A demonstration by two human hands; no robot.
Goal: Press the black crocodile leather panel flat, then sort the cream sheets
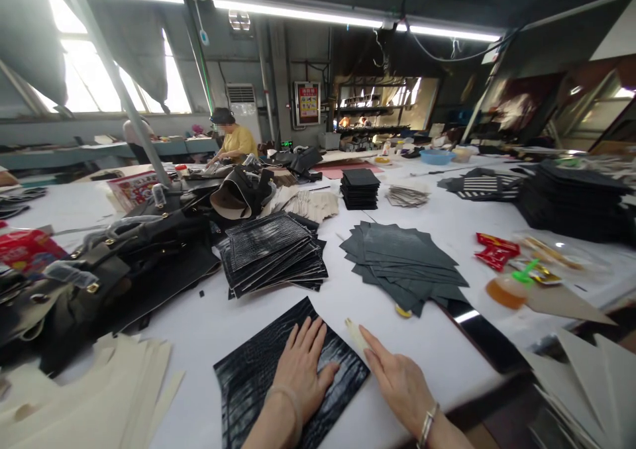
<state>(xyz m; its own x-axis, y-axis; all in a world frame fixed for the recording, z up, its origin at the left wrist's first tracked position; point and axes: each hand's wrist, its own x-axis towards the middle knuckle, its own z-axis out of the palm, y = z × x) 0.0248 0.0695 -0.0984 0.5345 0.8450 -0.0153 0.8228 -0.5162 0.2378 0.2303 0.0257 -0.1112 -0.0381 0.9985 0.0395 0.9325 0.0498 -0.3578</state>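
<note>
White surface (447, 224) lit by ceiling tube lights (298, 13). Black embossed sheet (258, 376) pressed flat near front edge by left hand (302, 369), fingers spread; right hand (400, 383) beside, fingers extended, nothing held.

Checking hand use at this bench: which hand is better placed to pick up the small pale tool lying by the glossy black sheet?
Probably the right hand: its fingertips lie right beside the pale tool. The left hand is pressed flat on the glossy black sheet, holding it down.
</note>
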